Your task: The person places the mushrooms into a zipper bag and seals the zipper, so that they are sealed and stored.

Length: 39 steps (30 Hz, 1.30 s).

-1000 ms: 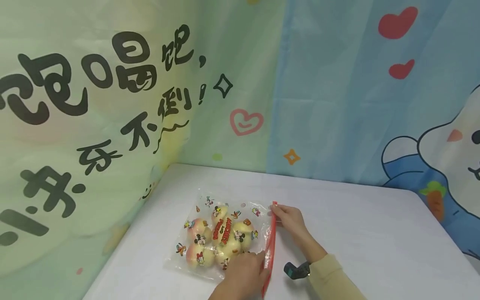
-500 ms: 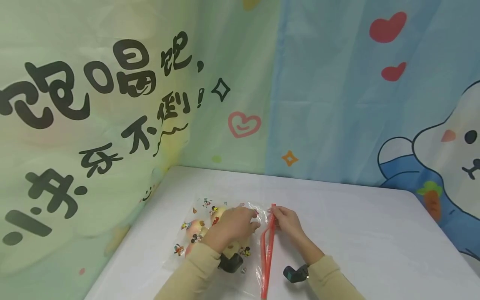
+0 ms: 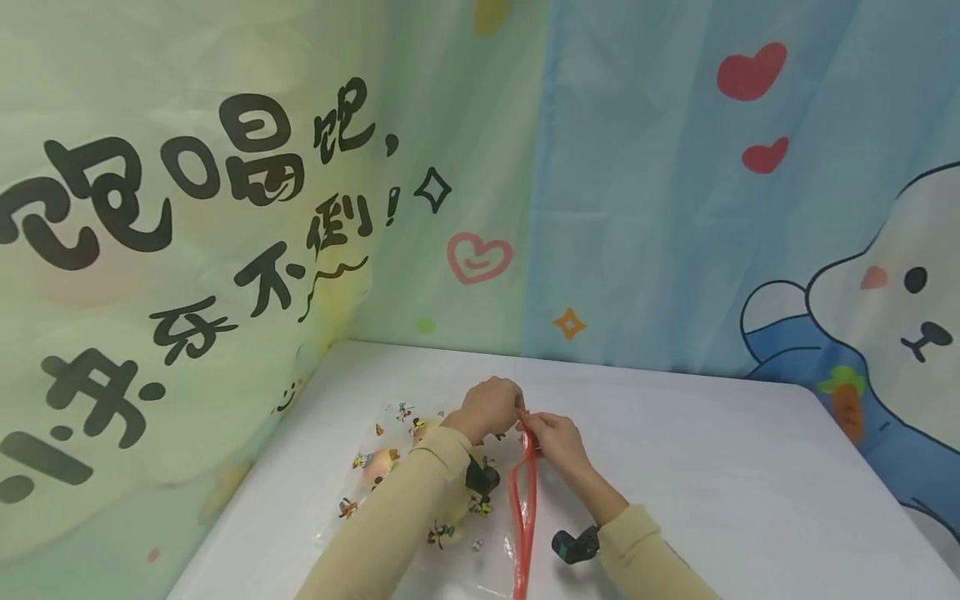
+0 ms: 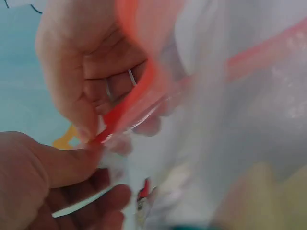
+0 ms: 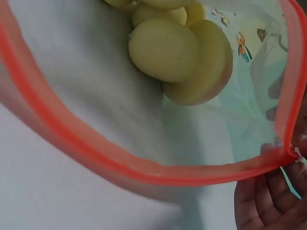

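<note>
A clear zip bag (image 3: 480, 571) with cartoon prints and a red zip edge (image 3: 522, 517) lies on the white table. Several round yellow fruits with a pink blush (image 3: 380, 465), peach-like, are inside. At the far end of the red edge my left hand (image 3: 491, 404) pinches the bag's corner. My right hand (image 3: 558, 442) holds the same corner from the right, its fingers close to the left hand's. In the right wrist view the two red rims (image 5: 144, 175) bow apart, and the yellow fruits (image 5: 163, 50) show within. My left forearm hides part of the bag.
The white table (image 3: 712, 467) extends to the right of the bag. Behind it hangs a printed cloth backdrop (image 3: 637, 208). A small black wrist camera (image 3: 576, 546) sits below my right wrist, another (image 3: 482, 477) at my left.
My left hand has moved from the bag's near side to the far corner, beside the right hand. Along the zip edge the two red strips have come apart. The head view has shifted slightly.
</note>
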Tool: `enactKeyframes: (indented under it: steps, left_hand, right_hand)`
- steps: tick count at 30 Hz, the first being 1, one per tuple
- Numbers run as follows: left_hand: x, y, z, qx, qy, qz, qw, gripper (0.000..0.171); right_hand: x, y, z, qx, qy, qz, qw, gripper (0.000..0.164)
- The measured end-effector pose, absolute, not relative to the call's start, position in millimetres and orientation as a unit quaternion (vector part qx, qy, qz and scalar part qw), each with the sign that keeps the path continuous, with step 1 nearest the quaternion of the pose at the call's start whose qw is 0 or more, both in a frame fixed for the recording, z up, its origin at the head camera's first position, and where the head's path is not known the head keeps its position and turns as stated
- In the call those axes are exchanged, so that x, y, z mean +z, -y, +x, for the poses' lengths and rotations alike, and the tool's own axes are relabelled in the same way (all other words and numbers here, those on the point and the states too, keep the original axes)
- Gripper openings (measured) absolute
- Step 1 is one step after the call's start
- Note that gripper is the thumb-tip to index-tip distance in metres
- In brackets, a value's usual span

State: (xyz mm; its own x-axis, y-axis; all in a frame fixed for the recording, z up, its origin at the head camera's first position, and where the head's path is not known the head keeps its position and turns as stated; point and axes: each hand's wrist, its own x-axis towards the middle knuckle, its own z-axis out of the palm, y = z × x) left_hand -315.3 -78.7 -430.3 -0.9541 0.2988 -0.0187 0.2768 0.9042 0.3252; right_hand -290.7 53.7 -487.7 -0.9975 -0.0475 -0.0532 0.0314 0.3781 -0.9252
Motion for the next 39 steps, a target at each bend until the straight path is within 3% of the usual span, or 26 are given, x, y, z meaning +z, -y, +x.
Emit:
enactKeyframes:
  steps: [10, 21, 32, 39]
  left_hand:
    - [-441, 93, -316, 0.219, -0.969, 0.119, -0.001, 0.015]
    - [-447, 101, -326, 0.232, -0.968, 0.088, -0.021, 0.012]
    - [-445, 101, -341, 0.247, -0.966, 0.063, -0.043, 0.014]
    - [-448, 98, -347, 0.253, -0.965, 0.044, -0.045, 0.015]
  right_hand:
    - [-495, -52, -278, -0.519, -0.852, 0.005, 0.07, 0.028]
    - [-505, -58, -234, -0.487, -0.859, -0.081, 0.133, 0.026]
    - [-506, -67, -190, -0.528, -0.817, -0.079, 0.219, 0.025]
    - [-505, -70, -163, -0.518, -0.816, -0.08, 0.245, 0.025]
